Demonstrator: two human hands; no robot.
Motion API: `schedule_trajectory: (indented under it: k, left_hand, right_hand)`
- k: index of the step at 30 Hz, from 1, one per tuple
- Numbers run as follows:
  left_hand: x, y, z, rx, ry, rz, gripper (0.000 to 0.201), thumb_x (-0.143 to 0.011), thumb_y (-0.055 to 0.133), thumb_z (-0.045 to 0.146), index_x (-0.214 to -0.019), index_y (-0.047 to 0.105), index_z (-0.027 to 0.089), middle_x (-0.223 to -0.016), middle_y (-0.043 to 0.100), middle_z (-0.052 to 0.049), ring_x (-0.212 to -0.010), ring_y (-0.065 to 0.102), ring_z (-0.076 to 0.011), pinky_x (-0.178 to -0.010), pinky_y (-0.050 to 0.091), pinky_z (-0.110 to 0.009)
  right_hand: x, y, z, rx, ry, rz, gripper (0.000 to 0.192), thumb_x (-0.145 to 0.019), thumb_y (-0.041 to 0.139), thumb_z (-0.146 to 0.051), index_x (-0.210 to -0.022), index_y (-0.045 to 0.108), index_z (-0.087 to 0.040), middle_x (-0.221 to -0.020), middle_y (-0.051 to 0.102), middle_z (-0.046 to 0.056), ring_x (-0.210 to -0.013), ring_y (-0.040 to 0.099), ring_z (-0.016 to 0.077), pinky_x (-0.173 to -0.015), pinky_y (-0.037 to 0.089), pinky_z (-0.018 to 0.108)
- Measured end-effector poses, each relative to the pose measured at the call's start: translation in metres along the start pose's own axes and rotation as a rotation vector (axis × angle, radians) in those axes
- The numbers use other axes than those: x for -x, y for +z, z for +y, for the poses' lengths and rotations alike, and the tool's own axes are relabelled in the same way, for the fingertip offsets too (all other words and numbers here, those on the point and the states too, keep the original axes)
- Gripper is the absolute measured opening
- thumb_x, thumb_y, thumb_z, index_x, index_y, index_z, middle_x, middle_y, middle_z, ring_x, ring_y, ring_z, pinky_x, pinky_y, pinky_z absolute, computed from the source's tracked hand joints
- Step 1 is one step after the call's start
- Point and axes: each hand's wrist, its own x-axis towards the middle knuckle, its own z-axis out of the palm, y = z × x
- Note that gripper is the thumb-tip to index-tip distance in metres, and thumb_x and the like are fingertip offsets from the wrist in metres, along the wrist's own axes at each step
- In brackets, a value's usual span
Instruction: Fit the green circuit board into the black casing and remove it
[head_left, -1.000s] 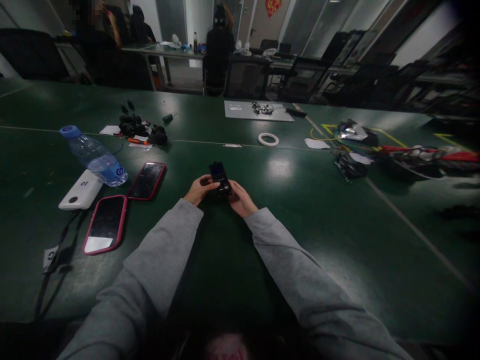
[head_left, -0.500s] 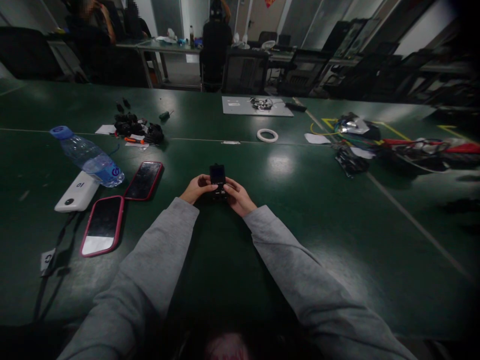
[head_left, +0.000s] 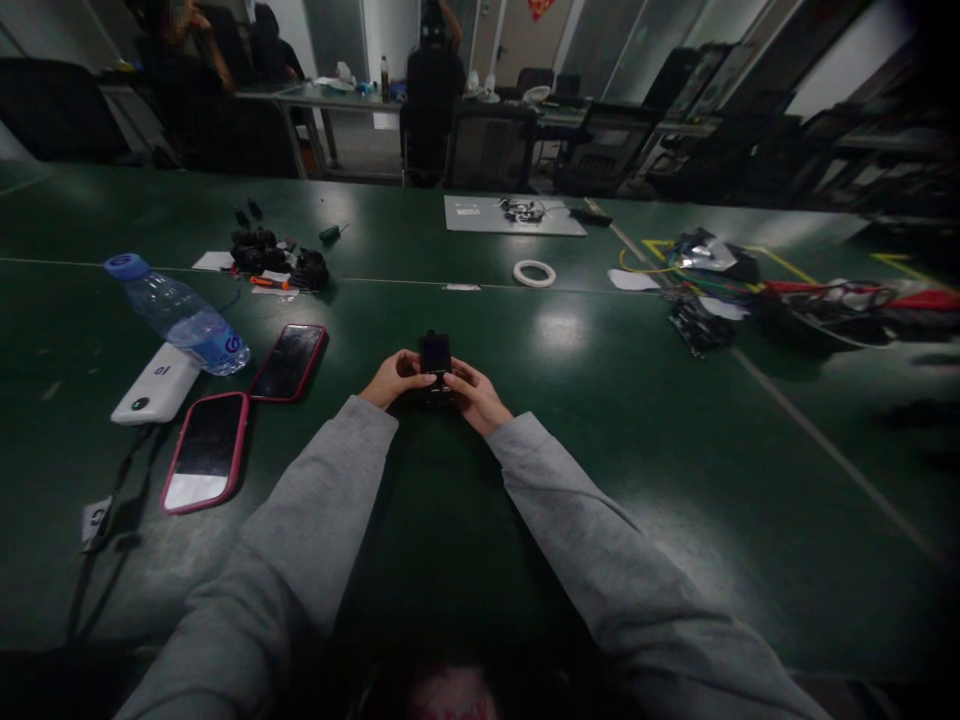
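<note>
A small black device with a square dark screen (head_left: 435,353) is held upright between my two hands, in the middle of the green table (head_left: 450,480). My left hand (head_left: 394,380) grips its left side, thumb laid across the lower front. From the right, my right hand (head_left: 478,393) holds the other side, its thumb near the bottom edge of the screen. Both hands are closed round the device, and the fingers behind it are partly hidden. The device's exact kind cannot be made out.
Left of my arms lie two red-cased phones (head_left: 207,450), a white power bank (head_left: 157,385) with a cable, and a tilted water bottle (head_left: 180,315). Farther off are black parts (head_left: 274,258), a white tape roll (head_left: 534,273) and a grey board (head_left: 514,214). Wires (head_left: 712,265) lie right. People sit beyond.
The device's screen part sits slightly lower, and the light-coloured details below it are now mostly covered. My thumbs have shifted a little; both hands stay in place.
</note>
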Motion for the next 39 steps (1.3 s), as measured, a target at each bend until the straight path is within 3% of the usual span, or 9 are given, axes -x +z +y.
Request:
schedule_trajectory:
  k: [16,28,39]
  left_hand:
    - [0.001,0.003,0.003,0.01,-0.007,0.013,0.047,-0.053,0.088,0.026,-0.086,0.056,0.017,-0.087,0.062,0.0,-0.085,0.06,-0.0145,-0.085,0.043,-0.034]
    - [-0.004,0.002,-0.002,0.003,-0.002,0.021,0.054,-0.055,0.088,0.028,-0.097,0.057,0.014,-0.09,0.063,-0.002,-0.087,0.06,-0.014,-0.086,0.044,-0.033]
    - [-0.005,0.001,-0.003,-0.028,0.0,0.038,0.056,-0.055,0.088,0.029,-0.1,0.058,0.015,-0.092,0.062,-0.002,-0.09,0.06,-0.016,-0.089,0.044,-0.036]
  right_hand:
    - [-0.009,-0.015,0.008,-0.003,-0.013,0.009,0.06,-0.065,0.085,-0.029,-0.121,0.062,-0.022,-0.111,0.063,0.002,-0.102,0.06,0.0134,-0.092,0.048,0.027]
    - [-0.009,-0.007,0.004,-0.027,-0.01,0.051,0.06,-0.059,0.088,-0.032,-0.113,0.063,-0.022,-0.105,0.065,0.002,-0.092,0.061,0.014,-0.081,0.049,0.026]
    - [-0.007,-0.005,0.003,-0.026,0.001,0.041,0.062,-0.059,0.088,-0.028,-0.114,0.06,-0.023,-0.103,0.064,0.001,-0.096,0.061,0.0151,-0.083,0.049,0.027]
